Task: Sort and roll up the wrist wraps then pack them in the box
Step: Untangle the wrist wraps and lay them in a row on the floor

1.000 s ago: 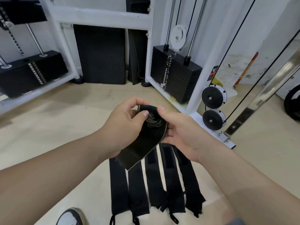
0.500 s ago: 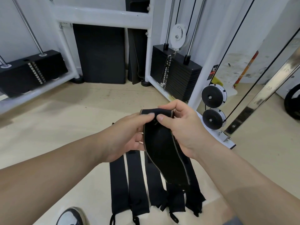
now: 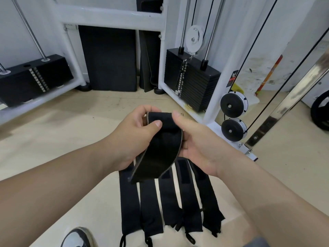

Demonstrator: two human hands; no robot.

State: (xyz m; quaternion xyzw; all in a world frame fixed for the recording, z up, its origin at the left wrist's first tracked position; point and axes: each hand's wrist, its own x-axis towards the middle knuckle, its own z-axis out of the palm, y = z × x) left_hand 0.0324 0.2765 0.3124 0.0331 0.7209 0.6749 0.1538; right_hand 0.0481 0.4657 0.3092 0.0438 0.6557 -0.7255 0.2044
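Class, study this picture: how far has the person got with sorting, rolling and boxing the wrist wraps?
Done: the floor wraps lie flat in a neat row, so sorting looks finished. In hand: the left hand and right hand pinch the held wrap, top end turned over, tail hanging. Left: no rolled wrap or box shows, so most rolling and all packing remain.

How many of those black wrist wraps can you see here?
6. One wrist wrap is held by the left hand and right hand. Five lie side by side on the floor below: leftmost, second, middle, fourth, rightmost. The hands may hide more.
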